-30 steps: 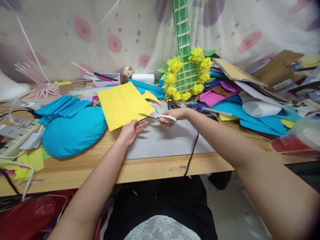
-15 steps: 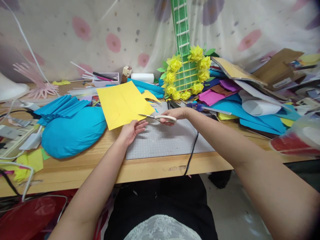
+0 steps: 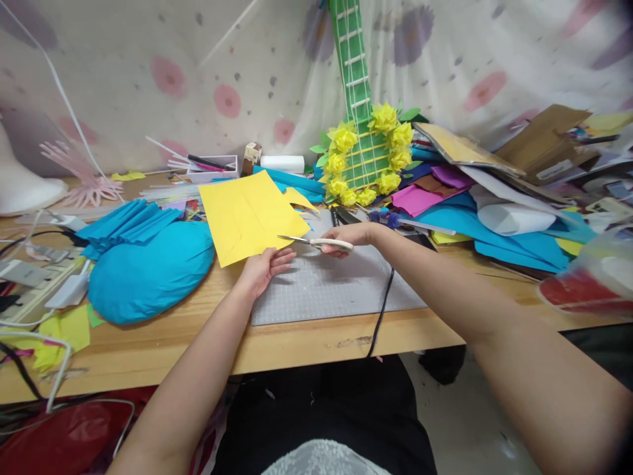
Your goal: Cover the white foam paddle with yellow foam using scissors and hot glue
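My left hand holds a yellow sheet of paper by its lower edge, its thumb at the edge and the other fingers stretched out to the right. Faint lines run across the sheet. My right hand grips white-handled scissors, whose blades point left and lie at the right corner of the sheet. Under both hands is a grey cutting mat. Just behind the sheet lies a yellow offcut.
A blue paper-covered oval sits at left, near a power strip and cables. Behind the mat stands a green paper guitar neck ringed by yellow paper flowers. Colored paper piles up at right, beside a plastic cup.
The view has tilted slightly, so everything sits a little lower in it. Both hands, the sheet and the scissors keep nearly the same places relative to each other.
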`<action>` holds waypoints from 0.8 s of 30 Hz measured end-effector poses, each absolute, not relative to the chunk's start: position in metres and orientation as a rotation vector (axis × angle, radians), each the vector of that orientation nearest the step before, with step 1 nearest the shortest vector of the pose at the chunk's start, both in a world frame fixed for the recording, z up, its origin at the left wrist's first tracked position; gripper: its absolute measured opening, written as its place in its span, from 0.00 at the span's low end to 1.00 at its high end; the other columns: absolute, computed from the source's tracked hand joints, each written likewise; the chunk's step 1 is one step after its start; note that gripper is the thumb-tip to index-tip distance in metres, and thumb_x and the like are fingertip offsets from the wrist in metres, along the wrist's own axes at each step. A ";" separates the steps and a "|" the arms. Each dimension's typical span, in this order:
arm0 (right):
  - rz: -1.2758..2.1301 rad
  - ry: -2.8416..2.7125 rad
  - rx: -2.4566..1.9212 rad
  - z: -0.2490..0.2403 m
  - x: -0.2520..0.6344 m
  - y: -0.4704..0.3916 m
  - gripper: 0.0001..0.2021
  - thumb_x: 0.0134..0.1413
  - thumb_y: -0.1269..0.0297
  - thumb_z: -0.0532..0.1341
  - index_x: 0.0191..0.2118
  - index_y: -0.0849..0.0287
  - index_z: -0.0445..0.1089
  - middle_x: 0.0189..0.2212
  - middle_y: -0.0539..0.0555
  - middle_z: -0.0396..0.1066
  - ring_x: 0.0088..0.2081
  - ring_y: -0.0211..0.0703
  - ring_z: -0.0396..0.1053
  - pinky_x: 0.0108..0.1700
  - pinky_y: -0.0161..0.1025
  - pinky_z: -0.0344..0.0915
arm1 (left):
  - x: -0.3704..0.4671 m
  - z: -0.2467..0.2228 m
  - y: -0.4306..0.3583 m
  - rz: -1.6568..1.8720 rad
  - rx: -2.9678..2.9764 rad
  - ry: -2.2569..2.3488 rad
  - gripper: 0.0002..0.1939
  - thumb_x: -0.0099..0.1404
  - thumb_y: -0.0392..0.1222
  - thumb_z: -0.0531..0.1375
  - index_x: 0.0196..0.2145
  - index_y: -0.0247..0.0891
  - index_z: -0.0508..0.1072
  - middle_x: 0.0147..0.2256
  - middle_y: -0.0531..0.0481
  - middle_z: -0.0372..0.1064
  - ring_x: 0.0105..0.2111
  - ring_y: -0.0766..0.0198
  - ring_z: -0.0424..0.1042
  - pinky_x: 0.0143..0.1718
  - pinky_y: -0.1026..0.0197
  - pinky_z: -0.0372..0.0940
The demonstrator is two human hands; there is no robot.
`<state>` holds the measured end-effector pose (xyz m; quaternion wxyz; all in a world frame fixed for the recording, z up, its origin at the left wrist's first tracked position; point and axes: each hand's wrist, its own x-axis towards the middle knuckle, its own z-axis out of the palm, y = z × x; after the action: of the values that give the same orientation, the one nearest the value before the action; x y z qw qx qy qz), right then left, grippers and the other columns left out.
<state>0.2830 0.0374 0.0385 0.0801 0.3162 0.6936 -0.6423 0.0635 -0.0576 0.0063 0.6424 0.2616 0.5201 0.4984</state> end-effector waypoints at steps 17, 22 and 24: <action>-1.214 2.503 1.447 0.032 0.311 -0.003 0.28 0.42 0.37 0.59 0.34 0.61 0.70 0.27 0.51 0.68 0.28 0.37 0.61 0.28 0.34 0.52 | 0.020 0.022 -0.050 1.132 0.705 1.426 0.11 0.64 0.37 0.55 0.44 0.30 0.69 0.32 0.42 0.75 0.27 0.60 0.76 0.16 0.68 0.65; -1.271 2.470 1.430 0.033 0.320 -0.006 0.27 0.44 0.38 0.58 0.33 0.62 0.69 0.24 0.49 0.64 0.25 0.35 0.59 0.27 0.34 0.52 | 0.008 0.017 -0.047 1.053 0.769 1.657 0.03 0.59 0.32 0.59 0.27 0.30 0.69 0.20 0.48 0.70 0.18 0.64 0.72 0.10 0.72 0.56; -1.297 2.474 1.394 0.033 0.322 -0.005 0.27 0.44 0.38 0.58 0.33 0.62 0.69 0.24 0.49 0.64 0.25 0.34 0.58 0.27 0.33 0.52 | 0.010 0.015 -0.046 1.044 0.839 1.705 0.06 0.59 0.34 0.59 0.25 0.31 0.69 0.18 0.49 0.68 0.15 0.66 0.70 0.09 0.72 0.53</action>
<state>0.3217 -0.0054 0.0333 0.0099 0.4465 0.7924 -0.4155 0.0101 -0.0462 0.0151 0.4676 0.3422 0.6951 0.4255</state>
